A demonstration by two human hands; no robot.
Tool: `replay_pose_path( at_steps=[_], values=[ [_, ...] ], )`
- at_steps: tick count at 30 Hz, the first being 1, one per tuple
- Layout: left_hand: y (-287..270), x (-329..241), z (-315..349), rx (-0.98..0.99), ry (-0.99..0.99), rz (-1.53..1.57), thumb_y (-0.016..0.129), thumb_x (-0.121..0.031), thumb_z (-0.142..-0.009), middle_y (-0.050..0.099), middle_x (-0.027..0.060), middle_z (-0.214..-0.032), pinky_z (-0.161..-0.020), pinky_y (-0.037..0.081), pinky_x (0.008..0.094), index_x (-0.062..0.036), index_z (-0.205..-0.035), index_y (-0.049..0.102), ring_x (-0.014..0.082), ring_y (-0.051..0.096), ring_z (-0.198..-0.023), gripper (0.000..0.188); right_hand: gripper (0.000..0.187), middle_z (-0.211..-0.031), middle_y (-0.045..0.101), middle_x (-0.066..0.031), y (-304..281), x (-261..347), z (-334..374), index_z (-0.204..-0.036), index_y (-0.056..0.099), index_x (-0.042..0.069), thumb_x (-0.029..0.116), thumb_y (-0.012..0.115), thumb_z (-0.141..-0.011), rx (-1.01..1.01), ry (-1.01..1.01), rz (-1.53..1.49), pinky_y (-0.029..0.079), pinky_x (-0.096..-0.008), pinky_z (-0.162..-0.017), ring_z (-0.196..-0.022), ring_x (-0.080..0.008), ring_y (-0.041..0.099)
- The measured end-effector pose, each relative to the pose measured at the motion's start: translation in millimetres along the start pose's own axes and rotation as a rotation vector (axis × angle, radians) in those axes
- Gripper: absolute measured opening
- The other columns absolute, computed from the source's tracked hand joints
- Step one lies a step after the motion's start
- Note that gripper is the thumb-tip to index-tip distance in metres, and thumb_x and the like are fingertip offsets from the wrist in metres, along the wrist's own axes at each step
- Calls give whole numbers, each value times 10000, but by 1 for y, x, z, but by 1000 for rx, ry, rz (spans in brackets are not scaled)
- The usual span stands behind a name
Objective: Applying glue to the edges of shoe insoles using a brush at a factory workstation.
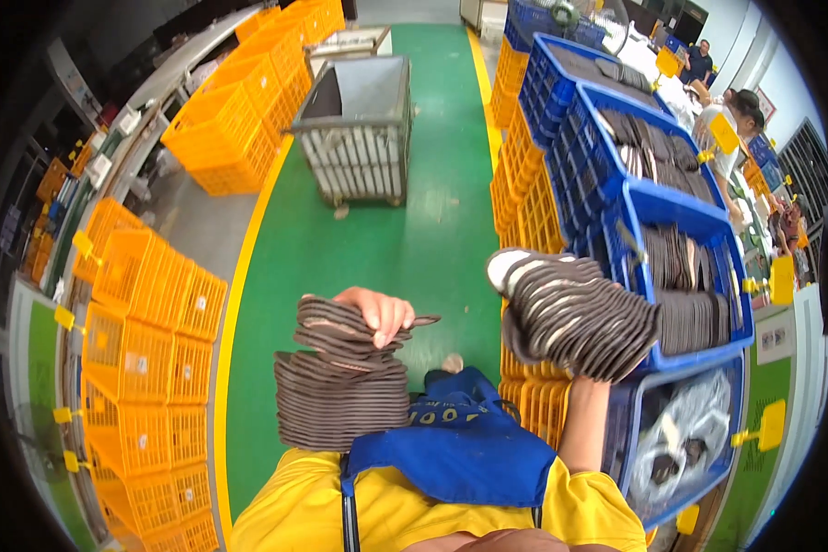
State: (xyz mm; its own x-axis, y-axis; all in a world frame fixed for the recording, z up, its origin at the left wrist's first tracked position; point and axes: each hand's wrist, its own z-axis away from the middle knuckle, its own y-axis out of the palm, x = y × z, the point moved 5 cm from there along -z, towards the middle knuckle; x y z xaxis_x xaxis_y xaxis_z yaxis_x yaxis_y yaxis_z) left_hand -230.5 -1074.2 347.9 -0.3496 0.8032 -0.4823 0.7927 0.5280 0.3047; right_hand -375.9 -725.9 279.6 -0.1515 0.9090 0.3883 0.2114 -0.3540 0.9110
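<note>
Stack of dark, sole-shaped pieces [340, 405] is gripped near its top by the left hand [384, 311], whose fingers are curled over the uppermost pieces; most of the pile is seen below that hand, closer to the body. To the right of that hand, a fanned bundle of similar pieces [580, 317], with a pale face showing at its far end, is borne above the right forearm [587, 423]. The right hand is covered by this bundle, so whether its fingers are clamped or apart cannot be told. Just right of it, blue crates [704, 353] are packed with more such pieces [695, 322]. Between the hands, nearer the body, a blue apron [460, 437] is worn. Well beyond the left hand, a grey cart [357, 156] is seen; well to its left, yellow crates [129, 359] are stacked.
</note>
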Motion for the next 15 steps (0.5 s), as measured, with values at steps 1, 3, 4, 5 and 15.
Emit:
replay_pose_path(
  at_steps=[1,3,4,5,15],
  values=[
    [-25,1,-23,-5,-6,-20,470,-421,-1001,670,75,-942,-915,350,380,-79,-1200,616,179,576,-837,422,686,-1467,463,-110,0,-6,-29,-1426,445,87,579,353,-957,-30,-13,-11,281,-520,-1159,-1359,-305,421],
    [-73,4,-46,-30,5,-63,493,-402,-995,668,70,-936,-918,354,378,-79,-1203,615,179,578,-836,403,776,-1464,461,-131,27,-32,-92,-1433,437,86,629,478,-880,86,62,-145,290,-595,-1129,-1365,-366,398],
    [-95,1,-65,-11,3,-55,500,-398,-992,667,69,-935,-922,356,379,-78,-1202,615,180,579,-838,399,797,-1456,468,-143,49,-34,-118,-1426,440,83,635,516,-857,98,108,-86,295,-602,-1124,-1360,-376,404],
    [-116,3,-79,-22,-5,-59,509,-381,-990,666,70,-932,-934,359,387,-72,-1200,611,182,583,-840,388,811,-1437,483,-156,49,-42,-157,-1416,446,77,641,535,-841,-10,150,-118,313,-608,-1112,-1336,-391,430],
    [-385,3,-154,-42,11,-47,520,-431,-978,649,88,-930,-891,359,384,-22,-1153,601,189,572,-799,452,534,-1486,429,-108,64,-160,-463,-1455,366,35,382,311,-1054,562,218,-283,247,-380,-1192,-1378,-220,396]
  ],
)
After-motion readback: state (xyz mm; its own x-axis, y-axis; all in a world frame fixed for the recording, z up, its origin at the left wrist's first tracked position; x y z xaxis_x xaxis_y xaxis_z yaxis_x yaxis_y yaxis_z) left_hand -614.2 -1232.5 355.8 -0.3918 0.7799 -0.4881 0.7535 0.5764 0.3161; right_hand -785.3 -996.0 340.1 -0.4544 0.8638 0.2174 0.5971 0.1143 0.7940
